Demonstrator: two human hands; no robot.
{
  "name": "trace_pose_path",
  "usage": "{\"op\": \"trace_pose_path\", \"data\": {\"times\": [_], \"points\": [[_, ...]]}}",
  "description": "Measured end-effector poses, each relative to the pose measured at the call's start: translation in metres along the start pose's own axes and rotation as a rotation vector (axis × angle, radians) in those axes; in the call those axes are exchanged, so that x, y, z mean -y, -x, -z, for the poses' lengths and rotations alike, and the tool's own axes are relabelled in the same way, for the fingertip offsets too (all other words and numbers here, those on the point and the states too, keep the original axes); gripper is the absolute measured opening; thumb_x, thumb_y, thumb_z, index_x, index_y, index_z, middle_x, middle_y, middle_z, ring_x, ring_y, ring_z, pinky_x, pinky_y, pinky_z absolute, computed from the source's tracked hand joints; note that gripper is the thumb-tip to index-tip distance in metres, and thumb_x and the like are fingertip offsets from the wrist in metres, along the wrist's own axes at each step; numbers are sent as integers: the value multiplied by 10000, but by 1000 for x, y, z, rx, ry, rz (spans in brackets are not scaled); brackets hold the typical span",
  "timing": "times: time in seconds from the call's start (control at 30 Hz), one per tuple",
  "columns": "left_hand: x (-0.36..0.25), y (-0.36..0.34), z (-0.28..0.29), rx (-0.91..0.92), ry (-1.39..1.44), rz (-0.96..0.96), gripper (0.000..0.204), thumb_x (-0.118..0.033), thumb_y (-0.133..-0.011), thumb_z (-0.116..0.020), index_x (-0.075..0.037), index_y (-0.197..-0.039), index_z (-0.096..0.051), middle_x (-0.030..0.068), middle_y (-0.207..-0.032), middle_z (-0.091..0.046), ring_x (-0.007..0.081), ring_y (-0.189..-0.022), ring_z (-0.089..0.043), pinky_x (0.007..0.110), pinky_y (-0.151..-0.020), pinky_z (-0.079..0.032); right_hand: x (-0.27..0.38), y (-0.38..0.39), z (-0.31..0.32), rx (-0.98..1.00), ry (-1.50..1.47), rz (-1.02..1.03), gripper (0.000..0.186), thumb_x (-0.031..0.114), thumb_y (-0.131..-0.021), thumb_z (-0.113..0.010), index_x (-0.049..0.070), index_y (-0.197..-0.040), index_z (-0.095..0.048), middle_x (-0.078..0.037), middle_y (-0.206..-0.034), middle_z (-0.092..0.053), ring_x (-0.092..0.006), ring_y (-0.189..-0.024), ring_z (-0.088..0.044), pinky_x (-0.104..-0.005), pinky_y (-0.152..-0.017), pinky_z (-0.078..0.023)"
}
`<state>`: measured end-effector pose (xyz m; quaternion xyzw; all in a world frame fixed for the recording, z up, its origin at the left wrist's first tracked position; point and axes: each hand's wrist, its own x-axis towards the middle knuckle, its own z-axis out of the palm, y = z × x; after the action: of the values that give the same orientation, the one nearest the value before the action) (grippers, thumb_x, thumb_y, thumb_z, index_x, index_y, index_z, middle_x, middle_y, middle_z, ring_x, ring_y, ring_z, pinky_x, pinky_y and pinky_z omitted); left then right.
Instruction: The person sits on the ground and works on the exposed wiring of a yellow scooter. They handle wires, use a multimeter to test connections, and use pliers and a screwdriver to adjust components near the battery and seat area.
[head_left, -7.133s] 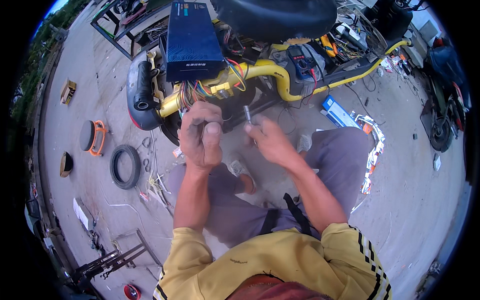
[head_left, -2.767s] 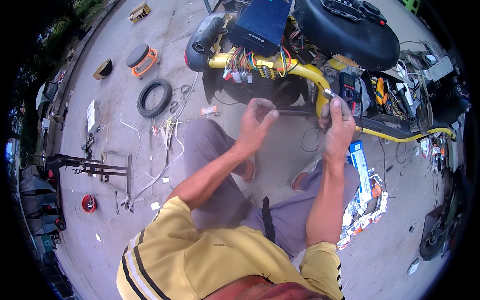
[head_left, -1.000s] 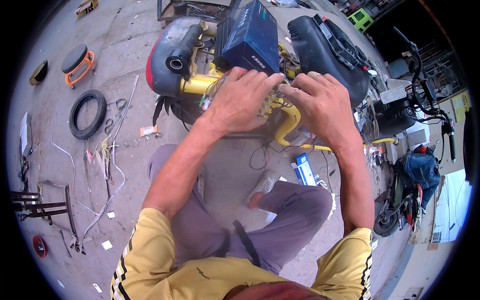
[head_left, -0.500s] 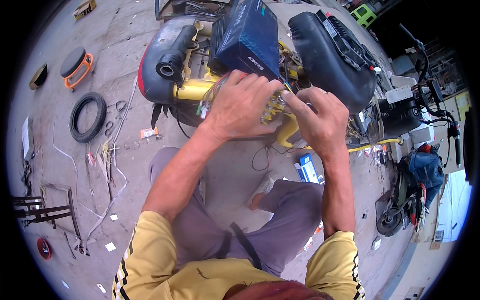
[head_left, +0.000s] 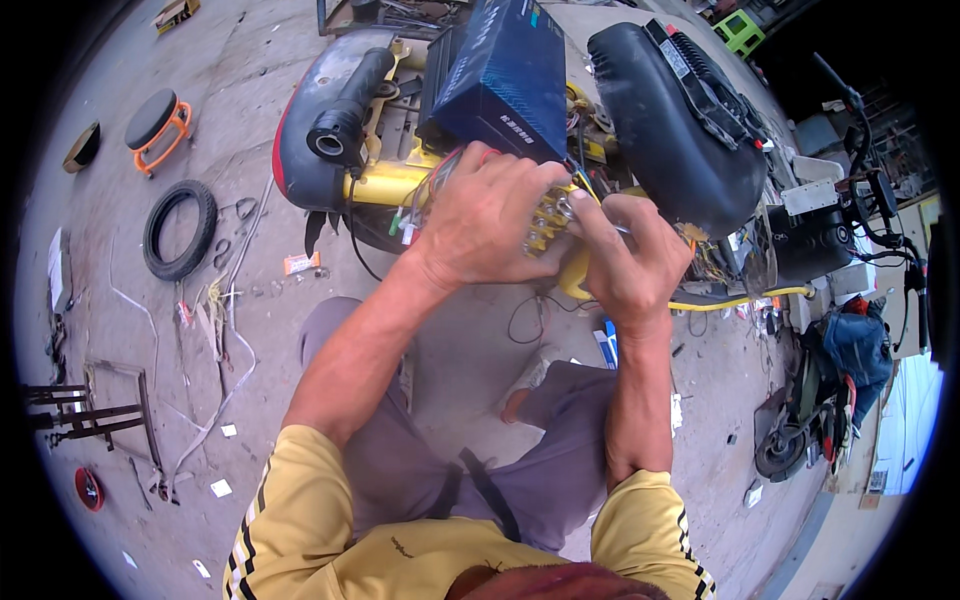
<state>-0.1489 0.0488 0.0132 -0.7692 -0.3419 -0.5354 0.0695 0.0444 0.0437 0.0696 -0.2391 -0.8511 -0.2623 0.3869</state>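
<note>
My left hand [head_left: 490, 215] is closed around a part with a row of brass-coloured terminals and shiny screws [head_left: 545, 222]; its body is mostly hidden under the palm. Thin coloured wires with small connectors [head_left: 408, 222] come out beside that hand. My right hand [head_left: 640, 255] is closed at the part's right side, thumb and forefinger at an end screw. A bit of shiny metal shows by its fingers, too small to name. Just beyond both hands, a dark blue box [head_left: 505, 95] rests on the yellow frame [head_left: 385, 187] of a partly stripped scooter.
A black seat [head_left: 675, 130] lies at the scooter's right, a black cylinder [head_left: 345, 115] at its left. On the floor to the left are a tyre [head_left: 152, 232], an orange-legged stool [head_left: 150, 120] and loose strips. Another scooter [head_left: 820, 400] stands at the right.
My right hand and forearm have shifted slightly left and down, covering more of the small blue-and-white box on the floor. My left hand keeps its hold; the view has shifted a little.
</note>
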Motion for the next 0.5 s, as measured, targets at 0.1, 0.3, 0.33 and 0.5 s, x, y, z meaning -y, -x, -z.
{"op": "trace_pose_path", "data": {"times": [0.1,0.3,0.33,0.5], "points": [[-1,-1,1,5,5,1,714,-282,-595,-896,-51,-1181,-560,55,-989,-659,254,-816,-650,406,-762,-426,2,3,-4,-28,-24,-36,467,3,-644,-681,132,-1089,-744,-28,-828,-620,-176,-633,-616,-314,-524,-483],[-1,0,1,-21,18,-3,747,-293,-584,-903,-44,-1200,-560,61,-984,-659,253,-818,-653,405,-762,-428,9,9,-9,-61,-18,-91,513,9,-615,-685,127,-1112,-740,-37,-855,-621,-181,-643,-624,-318,-532,-492],[-1,0,3,-5,15,5,751,-290,-584,-902,-44,-1205,-558,64,-985,-658,257,-819,-651,405,-765,-427,12,10,-10,-65,-23,-114,499,4,-625,-695,128,-1106,-740,-36,-855,-621,-183,-644,-626,-319,-534,-492],[-7,-4,3,10,30,29,790,-277,-574,-905,-51,-1240,-545,75,-1000,-642,273,-857,-641,405,-788,-424,7,5,-1,25,-112,-208,411,-13,-689,-751,130,-1075,-739,-34,-854,-630,-190,-646,-630,-329,-546,-492]]}}
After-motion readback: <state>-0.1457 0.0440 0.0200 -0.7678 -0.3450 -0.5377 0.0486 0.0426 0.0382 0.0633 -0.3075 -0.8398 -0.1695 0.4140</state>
